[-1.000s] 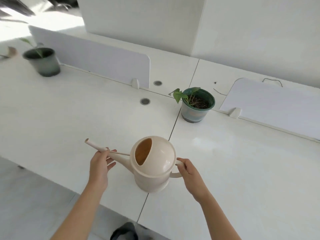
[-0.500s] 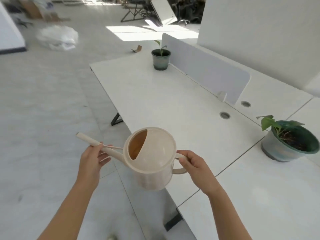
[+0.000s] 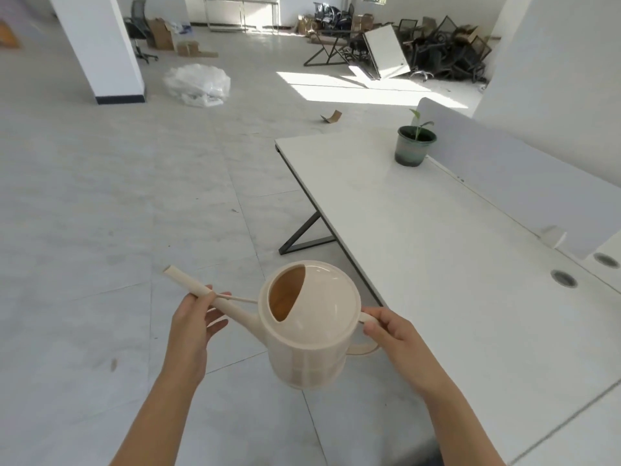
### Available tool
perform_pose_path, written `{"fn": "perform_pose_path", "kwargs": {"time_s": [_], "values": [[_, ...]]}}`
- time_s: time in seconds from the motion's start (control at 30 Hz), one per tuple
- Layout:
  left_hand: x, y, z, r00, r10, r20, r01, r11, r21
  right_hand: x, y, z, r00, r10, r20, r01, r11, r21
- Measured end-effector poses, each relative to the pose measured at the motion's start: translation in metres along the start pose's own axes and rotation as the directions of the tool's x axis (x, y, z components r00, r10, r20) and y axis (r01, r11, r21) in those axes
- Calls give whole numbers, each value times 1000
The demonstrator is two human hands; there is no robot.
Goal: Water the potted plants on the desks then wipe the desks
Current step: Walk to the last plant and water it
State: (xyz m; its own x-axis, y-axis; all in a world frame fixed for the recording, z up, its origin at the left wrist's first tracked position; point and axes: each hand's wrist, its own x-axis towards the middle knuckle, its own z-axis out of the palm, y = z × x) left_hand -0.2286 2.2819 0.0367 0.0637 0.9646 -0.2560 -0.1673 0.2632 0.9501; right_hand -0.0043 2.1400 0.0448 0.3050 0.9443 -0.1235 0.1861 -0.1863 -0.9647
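I hold a cream watering can [image 3: 311, 326] in front of me, over the floor by the desk's near edge. My right hand [image 3: 395, 343] grips its handle. My left hand [image 3: 193, 322] holds the long spout from below, fingers loosely curled around it. The can's top opening faces up-left. A small potted plant [image 3: 415, 144] in a grey-green pot stands near the far end of the white desk [image 3: 420, 237], beside the divider panel [image 3: 524, 176]. It is well beyond my hands.
The desk has dark angled legs [image 3: 304, 235] and two cable grommets [image 3: 564, 279] at right. Open grey floor spreads to the left. Farther off are a white pillar [image 3: 97, 48], a plastic bag heap [image 3: 198, 84], cardboard scraps and stacked chairs [image 3: 440, 53].
My view has swung left, away from the nearer potted plant, which has left the frame. The far pot now sits ahead at right. Both hands keep the same hold on the can.
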Motion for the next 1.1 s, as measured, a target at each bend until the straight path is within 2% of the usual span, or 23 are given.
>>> {"fn": "perform_pose_path", "kwargs": {"time_s": [0.17, 0.3, 0.53, 0.83, 1.1], "values": [[44, 10, -29, 999, -40, 10, 40, 998, -43, 23, -5, 53, 997, 50, -61, -49, 999, 18], [79, 8, -29, 998, -55, 9, 55, 993, -102, 53, -7, 65, 994, 92, -66, -91, 996, 16], [149, 3, 5, 998, -53, 36, 55, 996, -64, 133, -2, 47, 991, 99, -93, -98, 995, 20], [278, 35, 77, 998, -9, 69, 8, 1000, 21, 281, -14, 9, 992, 59, -110, -51, 996, 72], [373, 48, 133, 992, -25, 124, 21, 999, 29, 373, -18, -14, 982, 100, -158, -82, 990, 117]]}}
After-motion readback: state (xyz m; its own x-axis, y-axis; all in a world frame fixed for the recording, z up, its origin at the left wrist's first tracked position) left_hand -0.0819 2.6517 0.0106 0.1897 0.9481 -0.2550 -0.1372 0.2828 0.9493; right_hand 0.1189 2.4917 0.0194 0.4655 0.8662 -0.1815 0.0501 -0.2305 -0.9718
